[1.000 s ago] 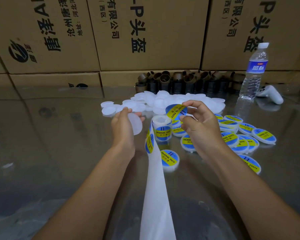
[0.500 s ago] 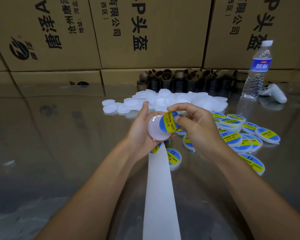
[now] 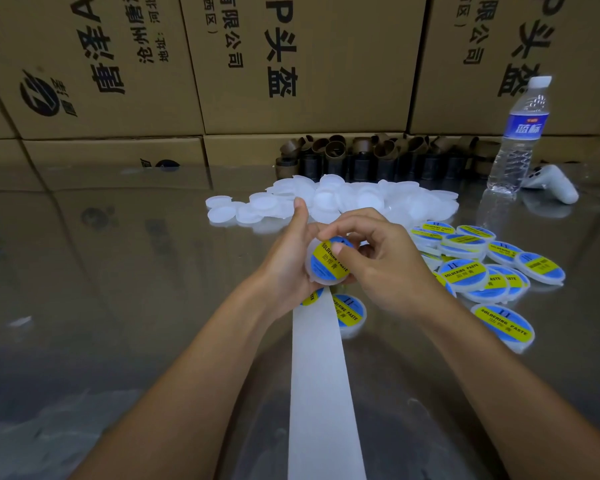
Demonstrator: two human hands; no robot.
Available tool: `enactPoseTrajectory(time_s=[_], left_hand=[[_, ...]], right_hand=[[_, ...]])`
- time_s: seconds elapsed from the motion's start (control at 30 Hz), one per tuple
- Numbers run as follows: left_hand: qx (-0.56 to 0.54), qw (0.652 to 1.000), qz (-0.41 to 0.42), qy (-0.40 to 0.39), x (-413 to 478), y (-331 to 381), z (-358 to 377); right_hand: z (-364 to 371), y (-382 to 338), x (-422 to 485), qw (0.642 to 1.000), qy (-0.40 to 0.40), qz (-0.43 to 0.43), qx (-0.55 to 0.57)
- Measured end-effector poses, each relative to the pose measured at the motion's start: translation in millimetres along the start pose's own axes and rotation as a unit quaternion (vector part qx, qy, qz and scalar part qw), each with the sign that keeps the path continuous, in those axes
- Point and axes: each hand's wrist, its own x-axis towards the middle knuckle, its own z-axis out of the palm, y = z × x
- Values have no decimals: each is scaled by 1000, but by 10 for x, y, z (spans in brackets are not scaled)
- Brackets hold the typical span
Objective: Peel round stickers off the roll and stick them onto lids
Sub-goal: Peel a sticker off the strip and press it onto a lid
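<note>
**A:** What are the fingers (image 3: pixel 350 224) doing?

**B:** The right hand (image 3: pixel 392 268) is curling them over the lid (image 3: pixel 323 281) while its thumb is pressing the sticker (image 3: pixel 323 265) down. The left hand (image 3: pixel 284 268) is cupping the lid above the middle of the table (image 3: pixel 153 271).

**A:** Any advice?

**B:** I'd be rubbing from the centre outward, so that the edges are sealing without bubbles.

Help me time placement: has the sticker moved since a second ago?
Yes. The sticker came nearer the person, away from the blank lid pile, onto the lid in the left hand.
</note>
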Motion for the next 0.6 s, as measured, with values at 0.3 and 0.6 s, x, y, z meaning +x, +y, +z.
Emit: enactPoseTrajectory(time_s=[0.3,0.6], left_hand=[[-23,1000,7,-13,16,-13,-14],[-10,1000,3,-7,12,-14,-12]], right_hand=[[-3,15,-2,999,1,-3,-43],[-5,36,3,998,3,-1,-59]])
